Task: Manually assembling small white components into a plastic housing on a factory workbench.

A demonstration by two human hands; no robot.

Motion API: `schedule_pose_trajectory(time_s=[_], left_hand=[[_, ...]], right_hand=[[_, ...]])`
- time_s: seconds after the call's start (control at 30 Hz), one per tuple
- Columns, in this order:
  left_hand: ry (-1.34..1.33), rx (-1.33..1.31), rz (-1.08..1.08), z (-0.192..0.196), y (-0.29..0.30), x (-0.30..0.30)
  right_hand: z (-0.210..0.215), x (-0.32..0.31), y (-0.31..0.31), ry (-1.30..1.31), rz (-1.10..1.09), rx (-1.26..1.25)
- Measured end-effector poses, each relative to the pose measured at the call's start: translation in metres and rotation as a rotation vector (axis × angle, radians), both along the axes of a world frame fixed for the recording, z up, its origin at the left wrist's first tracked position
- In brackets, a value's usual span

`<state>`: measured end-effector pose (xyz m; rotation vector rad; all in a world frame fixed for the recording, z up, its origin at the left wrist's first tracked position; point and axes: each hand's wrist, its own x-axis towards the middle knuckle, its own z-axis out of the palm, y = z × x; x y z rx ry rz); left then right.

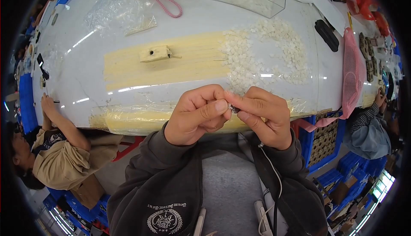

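Left hand [195,114] curled, thumb and forefinger pinching small metallic part [233,109]; right hand [270,118] meets it, fingertips closed on opposite side; wrists angle inward; part on wearer's side of white chips [244,56].

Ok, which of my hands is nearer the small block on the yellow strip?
Left. Your left hand is on your side of the block, slightly to its right; your right hand is also on your side, but farther right.
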<state>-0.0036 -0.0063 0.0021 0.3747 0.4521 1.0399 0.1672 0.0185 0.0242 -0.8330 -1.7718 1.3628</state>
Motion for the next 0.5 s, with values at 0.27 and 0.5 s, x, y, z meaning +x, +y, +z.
schedule_pose_trajectory(time_s=[0.27,0.5], left_hand=[[0.003,0.012,0.001,-0.0009,0.0003,0.0008],[0.072,0.037,-0.052,0.0009,0.0026,-0.0019]], right_hand=[[0.0011,0.0013,0.001,-0.007,0.01,-0.014],[0.0013,0.0038,0.004,-0.022,0.057,-0.024]])
